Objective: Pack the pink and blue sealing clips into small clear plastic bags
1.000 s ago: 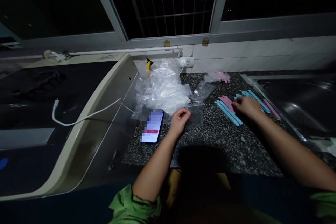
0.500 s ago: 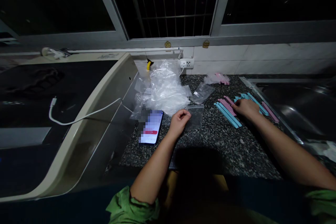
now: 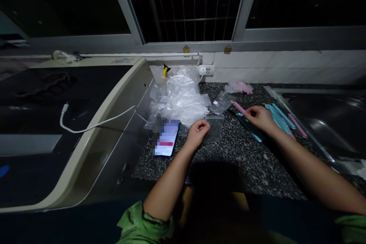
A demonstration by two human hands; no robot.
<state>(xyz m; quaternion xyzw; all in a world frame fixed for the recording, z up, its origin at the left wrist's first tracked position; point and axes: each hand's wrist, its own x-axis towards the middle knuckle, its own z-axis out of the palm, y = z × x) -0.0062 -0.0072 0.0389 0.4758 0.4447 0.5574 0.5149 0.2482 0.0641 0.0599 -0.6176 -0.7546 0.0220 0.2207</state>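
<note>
My right hand [image 3: 259,118] pinches a thin pink plastic strip [image 3: 239,108], raised above the counter and pointing left. Beneath it lie light-blue strips [image 3: 255,134], partly in the hand's shadow. More blue strips [image 3: 280,116] lie to its right, beside another pink strip [image 3: 297,126]. My left hand [image 3: 198,134] is closed, its thumb and fingers curled together at the left edge of a clear zip bag [image 3: 215,129] lying flat. Whether those fingers grip the bag or anything else is hidden.
A heap of clear plastic bags [image 3: 184,97] lies behind my left hand. A lit phone [image 3: 167,138] is to its left. Pink strips in plastic [image 3: 244,87] lie near the wall. A metal sink [image 3: 323,122] borders the right side, a beige-edged machine [image 3: 114,99] the left.
My right hand has lifted the pink strip off the group and moved slightly left with it. My left hand keeps its place by the zip bag. The view has shifted slightly.
</note>
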